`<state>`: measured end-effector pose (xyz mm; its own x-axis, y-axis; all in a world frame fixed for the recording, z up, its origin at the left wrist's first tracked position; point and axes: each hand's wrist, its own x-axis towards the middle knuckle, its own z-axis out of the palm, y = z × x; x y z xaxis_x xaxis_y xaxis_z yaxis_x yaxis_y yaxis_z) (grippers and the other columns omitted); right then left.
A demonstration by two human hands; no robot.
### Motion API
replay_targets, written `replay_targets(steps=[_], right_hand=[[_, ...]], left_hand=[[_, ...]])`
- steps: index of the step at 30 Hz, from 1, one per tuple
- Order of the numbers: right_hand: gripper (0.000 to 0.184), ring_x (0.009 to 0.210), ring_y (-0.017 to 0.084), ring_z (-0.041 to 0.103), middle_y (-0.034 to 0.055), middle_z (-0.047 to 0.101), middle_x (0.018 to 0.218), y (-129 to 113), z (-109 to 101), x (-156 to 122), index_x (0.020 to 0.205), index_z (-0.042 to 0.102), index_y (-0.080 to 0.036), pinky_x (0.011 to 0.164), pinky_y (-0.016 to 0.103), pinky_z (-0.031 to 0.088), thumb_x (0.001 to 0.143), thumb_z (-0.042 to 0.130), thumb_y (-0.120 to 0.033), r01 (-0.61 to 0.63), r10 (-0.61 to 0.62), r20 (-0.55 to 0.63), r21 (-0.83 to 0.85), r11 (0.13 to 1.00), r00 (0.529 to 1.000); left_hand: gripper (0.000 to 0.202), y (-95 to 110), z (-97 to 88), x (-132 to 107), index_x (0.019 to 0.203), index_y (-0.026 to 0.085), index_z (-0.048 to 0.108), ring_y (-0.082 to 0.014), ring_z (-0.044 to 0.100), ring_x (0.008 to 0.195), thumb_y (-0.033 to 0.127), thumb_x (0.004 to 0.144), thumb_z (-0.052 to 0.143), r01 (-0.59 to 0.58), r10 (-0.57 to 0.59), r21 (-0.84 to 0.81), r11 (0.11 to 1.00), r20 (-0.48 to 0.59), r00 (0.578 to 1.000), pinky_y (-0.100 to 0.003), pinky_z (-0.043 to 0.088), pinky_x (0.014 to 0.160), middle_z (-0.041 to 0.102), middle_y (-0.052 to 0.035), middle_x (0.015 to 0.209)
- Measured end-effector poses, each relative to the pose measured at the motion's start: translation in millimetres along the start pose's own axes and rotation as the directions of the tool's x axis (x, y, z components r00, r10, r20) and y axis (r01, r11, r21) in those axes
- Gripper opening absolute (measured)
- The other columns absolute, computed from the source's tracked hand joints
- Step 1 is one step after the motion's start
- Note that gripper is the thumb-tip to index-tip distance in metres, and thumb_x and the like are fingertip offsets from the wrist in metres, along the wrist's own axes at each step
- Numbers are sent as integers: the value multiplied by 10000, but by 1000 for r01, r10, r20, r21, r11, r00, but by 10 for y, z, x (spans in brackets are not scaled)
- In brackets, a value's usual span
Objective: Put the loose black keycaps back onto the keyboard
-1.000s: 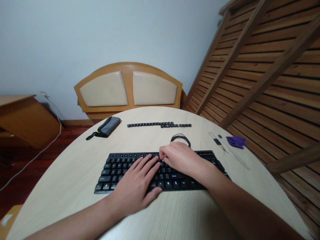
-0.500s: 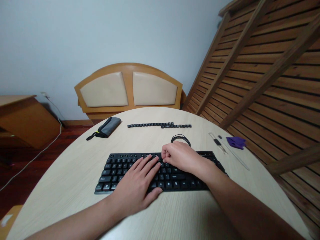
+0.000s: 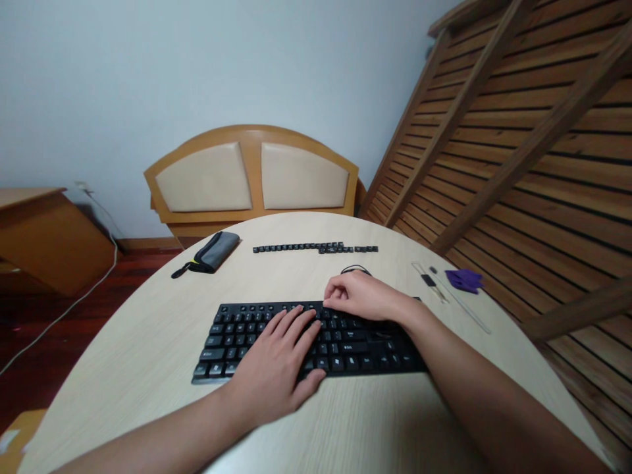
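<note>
A single camera, worn on the head, gives the whole view. It looks from above and from the near side of the keyboard [image 3: 332, 347], facing forward and tilted down over it. It is near enough that single keys stand out, though most of their print is too small to read. The field is wide, taking in most of the tabletop [image 3: 281, 280] around the keyboard. Far more of the view lies beyond the keyboard than on its near side, reaching to a headboard [image 3: 255, 171] and pale wall [image 3: 271, 59]. Slatted wood [image 3: 518, 145] slants in to the keyboard's right, dark floor [image 3: 99, 289] shows to its left.
</note>
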<state>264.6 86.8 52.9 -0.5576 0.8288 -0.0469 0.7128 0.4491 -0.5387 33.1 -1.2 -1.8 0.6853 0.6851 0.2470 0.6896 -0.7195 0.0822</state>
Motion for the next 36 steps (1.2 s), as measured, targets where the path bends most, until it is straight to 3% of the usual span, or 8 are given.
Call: replay_targets(steps=[3,6,9,14,18,23,26,36], right_hand=[[185,857,177,690,58,771,931,143,-4,132,963,749,-169,768,264,469,923,607,-282,-36,25,-106,-98,995,994],[253,1065,226,651,102,743,1148,299,0,338,1124,718,-150,922,310,461,946,570,-253,-125,62,-219,-283,951,974],[395,1281,279,516,151,638,1367,416,13,546,1310,625,-93,1083,373,376,939,570,-216,-129,47,-237,-345,930,970],[570,1459,339,282,146,408,1592,483,73,766,1470,480,-120,1155,495,295,910,574,-174,-116,22,-220,-423,899,975],[456,1470,332,273,160,489,1531,471,124,805,1395,553,-104,1171,510,256,944,518,-154,-91,-9,-212,-461,883,977],[316,1263,256,554,142,680,1294,421,124,705,1229,685,-126,1067,354,390,961,520,-156,-69,-34,-210,-465,883,977],[262,1131,241,649,102,735,1194,386,123,594,1132,750,-183,966,312,458,945,566,-183,-75,-20,-201,-453,889,979],[224,1033,238,717,58,795,1066,278,121,136,1024,803,-229,916,301,497,922,608,-186,-65,4,-176,-342,937,984]], left_hand=[[609,-5,13,-3,1465,146,479,-347,382,1444,521,984,492,1,-1,-6,1000,-12,1000,-544,330,1184,443,-137,1561],[620,-10,11,-3,1472,142,470,-345,376,1448,535,993,473,-2,2,3,1000,-1,1000,-545,322,1189,438,-132,1566],[626,-11,-9,1,1475,131,467,-349,373,1450,540,1001,455,-6,6,11,1000,22,1000,-553,332,1183,437,-134,1568],[633,-8,-25,0,1477,131,466,-350,383,1444,545,998,459,-8,8,4,1000,21,1000,-556,334,1181,438,-135,1568],[621,-13,-17,-1,1478,142,465,-341,386,1444,541,1001,459,-8,8,-1,1000,15,1000,-546,328,1186,436,-127,1572],[639,-15,-12,4,1490,140,450,-350,366,1455,555,1004,451,-7,7,3,1000,21,1000,-549,321,1189,422,-127,1580],[634,-12,-9,2,1481,138,460,-352,375,1449,548,997,470,-4,4,6,1000,15,1000,-549,332,1182,430,-131,1574],[628,-23,13,-8,1489,152,449,-335,380,1449,549,1003,459,-12,12,31,999,-5,1000,-539,340,1181,421,-123,1581]])
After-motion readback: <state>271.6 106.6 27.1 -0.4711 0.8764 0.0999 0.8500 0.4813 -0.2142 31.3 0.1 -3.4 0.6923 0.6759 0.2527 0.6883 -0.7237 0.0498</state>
